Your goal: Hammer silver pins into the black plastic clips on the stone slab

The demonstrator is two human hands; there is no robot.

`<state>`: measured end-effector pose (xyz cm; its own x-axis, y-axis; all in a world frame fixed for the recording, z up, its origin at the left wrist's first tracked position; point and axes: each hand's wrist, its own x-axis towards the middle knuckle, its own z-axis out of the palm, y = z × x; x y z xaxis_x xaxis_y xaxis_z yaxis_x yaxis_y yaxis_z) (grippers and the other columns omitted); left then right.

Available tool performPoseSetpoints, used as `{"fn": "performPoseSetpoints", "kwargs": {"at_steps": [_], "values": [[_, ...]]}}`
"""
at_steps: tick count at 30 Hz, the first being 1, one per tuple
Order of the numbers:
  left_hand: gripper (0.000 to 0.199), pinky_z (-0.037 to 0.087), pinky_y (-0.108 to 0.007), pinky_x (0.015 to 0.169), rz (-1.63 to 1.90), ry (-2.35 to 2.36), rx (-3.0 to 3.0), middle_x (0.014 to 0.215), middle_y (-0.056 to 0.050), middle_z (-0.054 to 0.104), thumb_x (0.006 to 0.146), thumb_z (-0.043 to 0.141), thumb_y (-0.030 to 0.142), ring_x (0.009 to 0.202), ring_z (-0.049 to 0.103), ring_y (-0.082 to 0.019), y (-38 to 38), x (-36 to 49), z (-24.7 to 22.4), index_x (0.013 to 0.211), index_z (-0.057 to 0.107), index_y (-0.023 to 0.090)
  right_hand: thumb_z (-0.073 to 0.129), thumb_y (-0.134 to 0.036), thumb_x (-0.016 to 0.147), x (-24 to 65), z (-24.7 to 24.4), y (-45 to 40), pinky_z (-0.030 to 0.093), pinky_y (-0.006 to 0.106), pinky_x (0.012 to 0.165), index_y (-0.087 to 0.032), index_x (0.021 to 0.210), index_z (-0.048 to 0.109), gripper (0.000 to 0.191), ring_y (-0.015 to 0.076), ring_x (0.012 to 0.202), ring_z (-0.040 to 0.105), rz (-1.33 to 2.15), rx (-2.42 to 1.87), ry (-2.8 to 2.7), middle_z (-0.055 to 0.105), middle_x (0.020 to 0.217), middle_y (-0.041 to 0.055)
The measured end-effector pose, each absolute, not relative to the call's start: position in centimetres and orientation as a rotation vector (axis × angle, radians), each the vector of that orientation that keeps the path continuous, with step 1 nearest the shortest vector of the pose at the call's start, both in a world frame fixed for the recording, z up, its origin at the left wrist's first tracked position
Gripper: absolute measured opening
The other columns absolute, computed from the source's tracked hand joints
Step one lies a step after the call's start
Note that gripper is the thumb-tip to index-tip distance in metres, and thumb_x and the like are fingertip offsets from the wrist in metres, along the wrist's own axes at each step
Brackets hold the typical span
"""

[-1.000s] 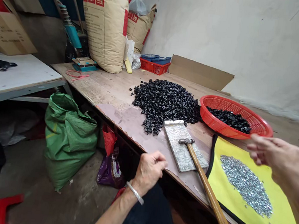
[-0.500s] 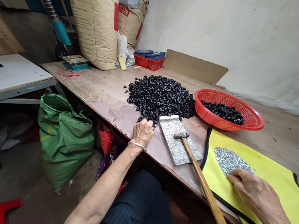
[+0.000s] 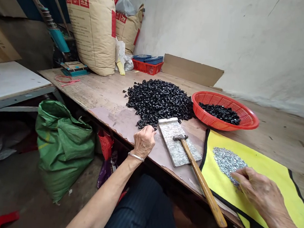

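Note:
My left hand [image 3: 144, 141], a bracelet at its wrist, is closed at the near edge of a heap of small black plastic parts [image 3: 160, 100]. Its curled fingers hide whatever they may hold. On a yellow cloth with black edging [image 3: 264, 166] lies a patch of small shiny metal pieces [image 3: 227, 161]. At the near right side of that patch, my right hand [image 3: 257, 189] has thumb and fingers pinched together; anything between them is too small to name. Between the hands, a hammer [image 3: 191, 153] rests with its head on a grey-white slab [image 3: 169, 138], wooden handle past the table edge.
A red plastic basket [image 3: 251, 119] holding more black parts stands behind the cloth. Farther back are a red tray with blue containers [image 3: 146, 68], a cardboard strip [image 3: 193, 70] and large paper sacks [image 3: 92, 34]. A green sack [image 3: 62, 148] sits on the floor at left.
The view has shifted slightly. My left hand has drawn back a little from the black heap, still closed. My right hand has moved slightly along the near edge of the metal pieces, fingers still pinched.

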<state>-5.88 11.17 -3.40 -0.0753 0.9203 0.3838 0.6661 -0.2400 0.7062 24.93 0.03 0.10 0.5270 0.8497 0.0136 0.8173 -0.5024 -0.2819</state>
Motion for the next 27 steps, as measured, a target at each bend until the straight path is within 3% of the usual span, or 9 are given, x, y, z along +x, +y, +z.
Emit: {"fn": "performPoseSetpoints", "kwargs": {"at_steps": [3, 9, 16, 27], "values": [[0.013, 0.047, -0.025, 0.052, 1.352, 1.271, 1.265, 0.066, 0.0, 0.056, 0.078, 0.055, 0.026, 0.06, 0.06, -0.015, 8.6, -5.1, -2.2, 0.072, 0.046, 0.018, 0.048, -0.052, 0.055, 22.2, 1.6, -1.4, 0.042, 0.035, 0.056, -0.024, 0.063, 0.058, 0.031, 0.0218, 0.051, 0.053, 0.219, -2.284, -1.217, 0.058, 0.053, 0.0036], [0.023, 0.051, -0.026, 0.042, 1.158, 0.717, 0.739, 0.061, 0.001, 0.058, 0.074, 0.063, 0.031, 0.047, 0.058, -0.013, 1.5, -3.2, -0.8, 0.076, 0.046, 0.015, 0.069, -0.046, 0.065, 12.4, 2.3, -3.3, 0.041, 0.024, 0.043, -0.018, 0.068, 0.063, 0.028, 0.013, 0.043, 0.049, 0.876, -1.587, -1.125, 0.056, 0.049, 0.0004], [0.018, 0.05, -0.022, 0.04, 1.116, 0.763, 0.767, 0.06, 0.002, 0.057, 0.073, 0.064, 0.025, 0.043, 0.056, -0.01, -0.7, -3.7, -1.1, 0.074, 0.049, 0.014, 0.071, -0.029, 0.071, 8.3, -1.7, -1.7, 0.047, 0.023, 0.066, -0.019, 0.075, 0.067, 0.011, 0.0135, 0.072, 0.057, 0.944, -1.244, -0.951, 0.064, 0.077, 0.0004], [0.016, 0.048, -0.021, 0.038, 1.09, 0.862, 0.811, 0.054, 0.003, 0.055, 0.068, 0.062, 0.026, 0.04, 0.054, -0.01, -0.5, -3.8, -1.3, 0.071, 0.05, 0.015, 0.069, -0.025, 0.073, 8.1, -3.2, -1.1, 0.047, 0.029, 0.077, -0.019, 0.075, 0.069, 0.006, 0.0174, 0.083, 0.058, 0.873, -1.249, -1.049, 0.064, 0.084, 0.0021]]}}
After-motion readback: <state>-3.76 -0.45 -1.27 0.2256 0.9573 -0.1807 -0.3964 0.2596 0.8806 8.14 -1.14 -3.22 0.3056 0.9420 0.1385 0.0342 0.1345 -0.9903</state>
